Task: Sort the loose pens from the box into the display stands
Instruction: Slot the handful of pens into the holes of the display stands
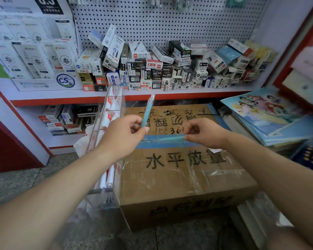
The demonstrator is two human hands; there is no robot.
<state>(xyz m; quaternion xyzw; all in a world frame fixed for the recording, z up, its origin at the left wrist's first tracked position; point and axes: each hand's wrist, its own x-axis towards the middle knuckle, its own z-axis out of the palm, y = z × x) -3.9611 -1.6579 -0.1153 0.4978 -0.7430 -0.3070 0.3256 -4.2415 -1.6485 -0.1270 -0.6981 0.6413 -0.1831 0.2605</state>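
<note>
Holding two pale blue pens above a sealed cardboard box, one per hand. Left hand pinches the upright pen at its lower end, thumb against curled fingers. Its long axis is near vertical, the top tilted slightly right, and the upper tip reaches up in front of the red shelf edge. Motion blur, so I cannot tell which end is the cap.

Right hand pinches the level pen at its right end between thumb and fingertips, the other fingers curled in. Its long axis is near horizontal, running left toward the left hand. The far end sits just below the left thumb; contact there cannot be told. This pen shows against the blue tape strip across the box top, held above it, not resting on it.

Clear acrylic display stand stands just beside the box's left edge, behind the left forearm, with white pens lying in its slots. Both blue pens are outside the stand, to its right.

Small pen cartons are piled on the shelf under a pegboard. A stack of picture books is right of the box.
</note>
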